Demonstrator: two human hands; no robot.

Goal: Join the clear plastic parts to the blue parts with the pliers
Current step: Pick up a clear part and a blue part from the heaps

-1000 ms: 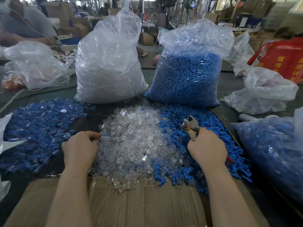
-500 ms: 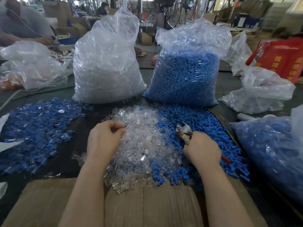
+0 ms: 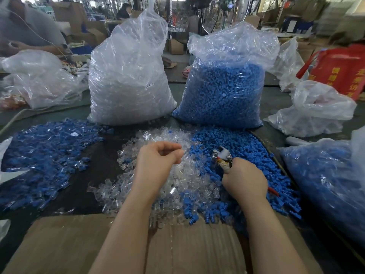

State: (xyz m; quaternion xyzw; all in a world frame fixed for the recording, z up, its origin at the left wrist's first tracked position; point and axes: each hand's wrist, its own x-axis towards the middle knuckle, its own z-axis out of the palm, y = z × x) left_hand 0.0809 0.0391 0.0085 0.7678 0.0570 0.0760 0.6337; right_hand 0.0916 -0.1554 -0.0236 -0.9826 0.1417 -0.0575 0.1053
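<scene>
Behind our work we see a crowded workshop, its far end blurred, with cartons, a fan and people we can barely make out. Our dark desk [image 3: 94, 175] carries a loose heap of clear plastic parts [image 3: 189, 180] in the middle and a heap of blue parts [image 3: 248, 147] just to its right, the two touching and mingling along their edge. A sheet of cardboard [image 3: 59, 244] lies at the near edge, partly under both heaps.

Our left hand [image 3: 156, 165] hovers over the clear heap with fingers curled and tips pinched together; whether a clear part sits between them we cannot tell, since clear plastic vanishes against the pile beneath. Our right hand [image 3: 245, 180] grips the pliers [image 3: 222, 157], whose metal head sticks up above the fist; the handles are mostly hidden inside it, with only a red tip showing behind the wrist.

At the left spreads a wide pile of joined pieces [image 3: 43, 155], blue with clear, its left end cut off. Beyond the heaps stand a tall bag of clear parts [image 3: 126, 80] and a bag of blue parts [image 3: 223, 91]. Another bag [image 3: 325, 184] at the right is cut off by the frame.
</scene>
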